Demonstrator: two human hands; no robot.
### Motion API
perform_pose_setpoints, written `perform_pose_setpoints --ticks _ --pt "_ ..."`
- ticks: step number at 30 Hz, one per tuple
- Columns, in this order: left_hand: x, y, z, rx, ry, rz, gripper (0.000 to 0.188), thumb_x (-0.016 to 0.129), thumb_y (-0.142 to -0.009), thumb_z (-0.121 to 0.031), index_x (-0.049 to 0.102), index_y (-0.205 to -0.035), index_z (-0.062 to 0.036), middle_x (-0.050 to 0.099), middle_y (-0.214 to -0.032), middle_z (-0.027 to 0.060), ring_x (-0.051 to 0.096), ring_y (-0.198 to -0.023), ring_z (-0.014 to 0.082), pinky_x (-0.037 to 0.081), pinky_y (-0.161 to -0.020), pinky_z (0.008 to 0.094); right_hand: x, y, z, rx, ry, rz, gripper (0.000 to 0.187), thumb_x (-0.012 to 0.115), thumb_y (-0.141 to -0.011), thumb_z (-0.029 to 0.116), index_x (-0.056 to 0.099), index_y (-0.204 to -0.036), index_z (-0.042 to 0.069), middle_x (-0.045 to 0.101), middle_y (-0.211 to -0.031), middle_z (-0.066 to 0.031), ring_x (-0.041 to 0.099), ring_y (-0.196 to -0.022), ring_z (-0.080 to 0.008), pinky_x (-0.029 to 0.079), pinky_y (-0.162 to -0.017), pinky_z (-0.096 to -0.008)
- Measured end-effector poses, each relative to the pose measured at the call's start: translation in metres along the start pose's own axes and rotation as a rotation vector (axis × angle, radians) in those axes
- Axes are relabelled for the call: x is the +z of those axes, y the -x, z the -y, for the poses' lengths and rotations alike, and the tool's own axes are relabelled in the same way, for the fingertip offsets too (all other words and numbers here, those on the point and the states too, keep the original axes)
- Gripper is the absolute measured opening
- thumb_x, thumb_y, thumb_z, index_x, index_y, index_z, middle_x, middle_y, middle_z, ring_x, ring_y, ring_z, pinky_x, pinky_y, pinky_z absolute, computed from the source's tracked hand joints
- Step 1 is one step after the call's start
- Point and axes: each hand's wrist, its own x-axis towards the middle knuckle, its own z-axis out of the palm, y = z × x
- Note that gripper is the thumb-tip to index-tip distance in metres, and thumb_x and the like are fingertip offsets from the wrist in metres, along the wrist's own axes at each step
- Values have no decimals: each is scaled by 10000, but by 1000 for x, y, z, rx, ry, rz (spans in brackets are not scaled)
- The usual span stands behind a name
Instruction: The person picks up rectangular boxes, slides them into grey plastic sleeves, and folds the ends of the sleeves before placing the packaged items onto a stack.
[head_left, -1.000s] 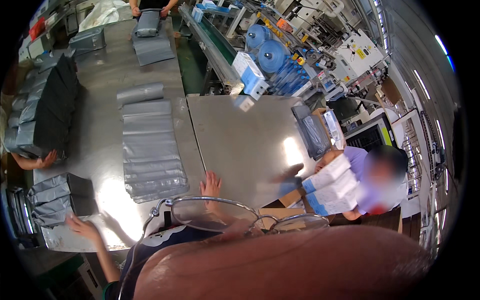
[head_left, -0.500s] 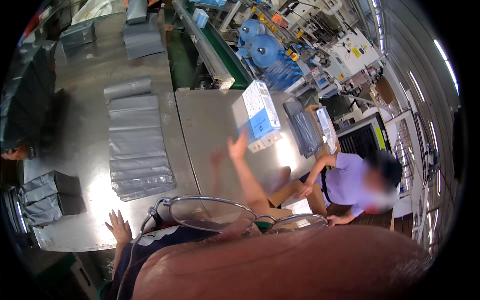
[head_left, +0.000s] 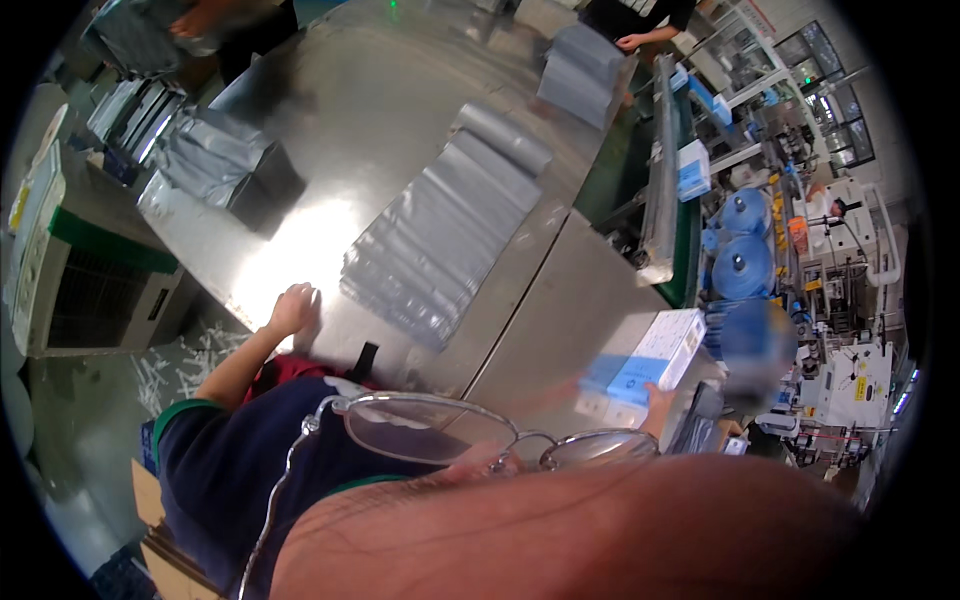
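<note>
My left hand (head_left: 293,310) rests at the near edge of the metal table (head_left: 370,100), its fingers curled and nothing seen in them. To the right, my right hand (head_left: 657,405) grips the near end of a blue-and-white carton (head_left: 645,365). Part of that hand is hidden behind the glasses' rim. Beneath the carton shows the pale side of what looks like another box. Between my hands, a layered stack of grey plastic bags (head_left: 450,220) lies flat, with a rolled grey piece (head_left: 505,138) across its far end.
A bundle of grey bags (head_left: 225,165) stands at the table's left edge; more grey bags (head_left: 580,75) lie far back. A conveyor (head_left: 685,250) and machinery with blue rolls (head_left: 745,265) flank the right. A co-worker's hand (head_left: 630,42) is at the back.
The view has swung left, and the co-worker in lilac has gone out of it. My left hand's spread fingers have curled. My right hand, open beside the carton before, now grips it.
</note>
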Motion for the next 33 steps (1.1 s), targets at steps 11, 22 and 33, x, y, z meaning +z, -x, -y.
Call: perform_pose_setpoints --ticks 11,22,33 --pt "41 -131 2 -285 1012 209 450 336 -841 -350 378 -1149 -25 462 -1105 142 451 -1005 239 349 -834 316 96 271 139 -992 -477 258 768 591 -546 -23 235 -1222 53 346 -1198 -110 332 -1097 -253 232 -931 -326" --pt "-9 -83 1 352 87 -270 321 489 -696 -83 449 -1010 -33 402 -1102 137 355 -1048 286 288 -832 420 187 311 91 -1554 247 385 491 471 -622 19 397 -1103 83 430 -1116 -79 369 -1082 -224 182 -950 -448" --pt "-8 -97 -88 615 63 -67 291 471 -665 -79 483 -956 -91 462 -976 77 462 -875 217 365 -732 323 229 338 169 -804 501 433 537 349 -742 541 560 -935 86 578 -807 -146 533 -815 -299 402 -704 -374"
